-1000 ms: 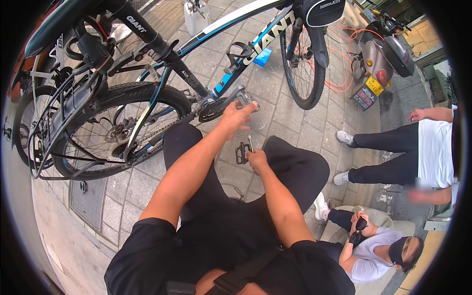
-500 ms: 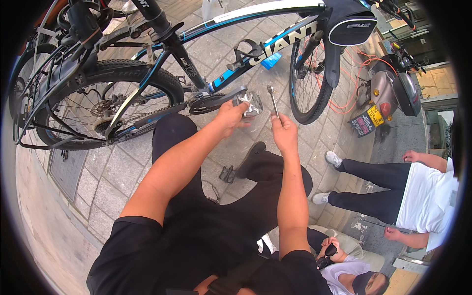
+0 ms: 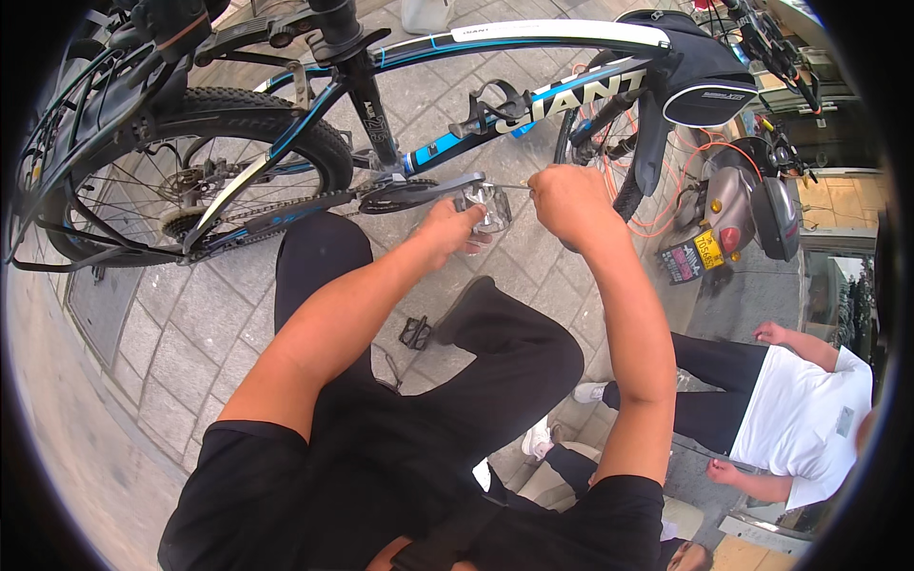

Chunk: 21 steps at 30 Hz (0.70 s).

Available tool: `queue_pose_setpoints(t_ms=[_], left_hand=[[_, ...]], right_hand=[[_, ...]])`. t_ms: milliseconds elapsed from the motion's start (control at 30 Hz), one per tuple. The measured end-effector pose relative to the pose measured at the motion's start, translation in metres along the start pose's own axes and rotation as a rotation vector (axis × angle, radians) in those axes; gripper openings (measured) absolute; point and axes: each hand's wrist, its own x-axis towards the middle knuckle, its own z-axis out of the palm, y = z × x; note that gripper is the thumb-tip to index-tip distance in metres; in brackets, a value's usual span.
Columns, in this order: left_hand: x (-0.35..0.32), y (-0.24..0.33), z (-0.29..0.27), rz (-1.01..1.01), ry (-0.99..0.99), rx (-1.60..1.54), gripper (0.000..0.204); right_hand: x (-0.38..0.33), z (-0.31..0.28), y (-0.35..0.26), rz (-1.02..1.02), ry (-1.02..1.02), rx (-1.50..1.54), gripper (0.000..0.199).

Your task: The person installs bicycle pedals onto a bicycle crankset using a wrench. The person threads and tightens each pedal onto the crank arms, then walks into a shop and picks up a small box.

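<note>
A silver pedal (image 3: 493,204) sits at the end of the crank arm (image 3: 440,186) of a black, white and blue bicycle (image 3: 466,143). My left hand (image 3: 446,231) is closed on the pedal's near side, thumb on top. My right hand (image 3: 571,202) is a fist around a metal wrench (image 3: 514,187), just right of the pedal. Most of the wrench is hidden in that fist; its thin shank points left at the pedal's crank end. Whether its head grips the axle cannot be made out.
A loose black pedal (image 3: 415,332) lies on the paving by my foot. The rear wheel (image 3: 190,190) stands to the left, the front wheel beyond my right hand. A parked scooter (image 3: 733,214), an orange hose (image 3: 709,147) and a person in white (image 3: 800,409) are to the right.
My right hand has turned over and brought the wrench from upright to lying level, its end now at the pedal. My left hand stays on the pedal. The view has shifted slightly.
</note>
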Motion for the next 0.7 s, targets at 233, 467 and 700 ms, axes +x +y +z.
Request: queue_pose_setpoints(t_ms=[233,467,700], left_hand=[[-0.002,0.006,-0.003,0.005,0.002,0.032,0.028],[0.007,-0.016,-0.02,0.213,-0.153,-0.228,0.034],[-0.016,0.025,-0.004,0.088,-0.036,0.041,0.032]], right_hand=[[0.049,-0.044,-0.058,-0.188,-0.14,-0.268,0.01],[0.096,0.028,-0.17,-0.391,-0.454,-0.831,0.031],[0.101,-0.013,-0.13,-0.277,0.231,-0.021,0.022]])
